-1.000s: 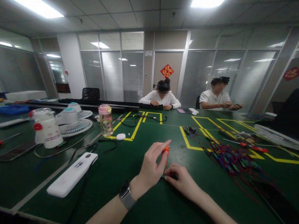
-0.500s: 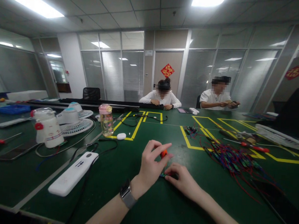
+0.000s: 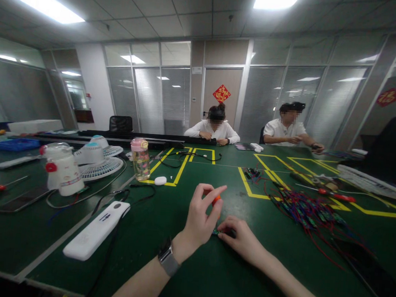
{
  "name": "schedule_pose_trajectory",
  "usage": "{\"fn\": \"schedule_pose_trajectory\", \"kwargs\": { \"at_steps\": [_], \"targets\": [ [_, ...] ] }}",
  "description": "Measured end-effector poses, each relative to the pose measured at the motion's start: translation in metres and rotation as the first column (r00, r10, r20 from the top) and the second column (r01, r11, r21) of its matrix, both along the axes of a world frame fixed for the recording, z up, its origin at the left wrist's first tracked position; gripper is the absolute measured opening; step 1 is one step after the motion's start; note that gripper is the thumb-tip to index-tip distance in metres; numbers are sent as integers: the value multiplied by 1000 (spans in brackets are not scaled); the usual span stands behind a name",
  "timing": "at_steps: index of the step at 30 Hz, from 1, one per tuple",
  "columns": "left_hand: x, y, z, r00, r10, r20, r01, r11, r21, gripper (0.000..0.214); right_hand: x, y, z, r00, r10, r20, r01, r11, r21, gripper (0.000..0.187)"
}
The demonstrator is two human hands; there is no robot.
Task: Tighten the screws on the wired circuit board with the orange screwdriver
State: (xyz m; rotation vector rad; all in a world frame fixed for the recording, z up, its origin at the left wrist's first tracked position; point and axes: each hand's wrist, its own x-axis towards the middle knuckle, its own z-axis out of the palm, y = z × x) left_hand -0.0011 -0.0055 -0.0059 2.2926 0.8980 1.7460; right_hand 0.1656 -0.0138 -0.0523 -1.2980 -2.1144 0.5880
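My left hand point(image 3: 200, 215), with a watch on its wrist, has thumb and fingers closed around the orange handle of a small screwdriver point(image 3: 217, 198). Most of the handle is hidden behind those fingers. The screwdriver stands roughly upright, its lower end close to a small green circuit board point(image 3: 215, 232) on the table. Whether the tip touches the board I cannot tell. Low on the table, my right hand point(image 3: 241, 236) pinches the board's right side between thumb and fingertips.
To the right lies a heap of wired circuit boards point(image 3: 311, 210), with a red-handled screwdriver point(image 3: 338, 195) behind it. A white device point(image 3: 96, 232), a pink-lided bottle point(image 3: 140, 160), a white jug point(image 3: 66, 174) and fans point(image 3: 102, 167) stand left. Two people sit across the table.
The fingers of my left hand have shifted around the orange handle, the thumb now covering more of it. My right hand stays put. The person at the right has moved a hand outward.
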Motion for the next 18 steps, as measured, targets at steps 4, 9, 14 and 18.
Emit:
{"fn": "schedule_pose_trajectory", "kwargs": {
  "at_steps": [4, 9, 14, 18],
  "targets": [
    [0, -1, 2, 994, -110, 6, 110, 994, -22, 38, 1, -1, 0, 1000, 6, 1, -6, 1000, 3, 9],
    [1, -1, 1, 1000, -23, 16, 22, 996, 82, 23, 1, 0, -2, 1000, -3, -4, 3, 1000, 14, 8],
    [1, -1, 2, 997, -69, -20, 70, 997, 18, 36, 1, 1, -2, 1000, 2, -9, -2, 1000, 6, 9],
    [2, 0, 2, 997, -80, -1, 80, 997, 0, 33, 1, 0, 0, 1000, 5, -4, -5, 1000, 4, 9]
  ]
}}
